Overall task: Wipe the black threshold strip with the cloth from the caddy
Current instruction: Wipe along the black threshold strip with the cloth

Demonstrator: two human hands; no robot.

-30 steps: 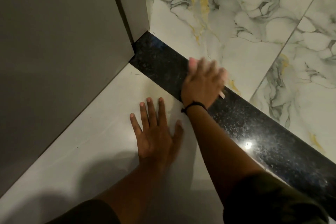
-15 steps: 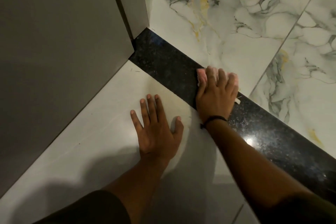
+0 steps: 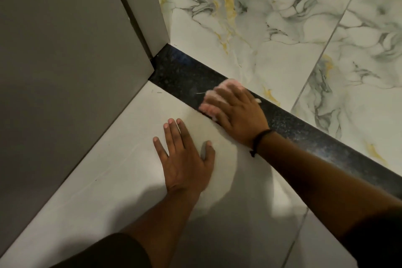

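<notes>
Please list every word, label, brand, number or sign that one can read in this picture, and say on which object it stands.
None: no readable text shows anywhere.
The black threshold strip, the marble floor tiles, the plain floor tile and the grey door carry no writing.
The pink cloth under the right hand is blurred; no label can be made out.

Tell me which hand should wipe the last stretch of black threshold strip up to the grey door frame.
Right. The right hand already presses the pink cloth onto the black speckled threshold strip, close to the grey door frame. The left hand is spread flat on the plain white floor tile, apparently bracing.
</notes>
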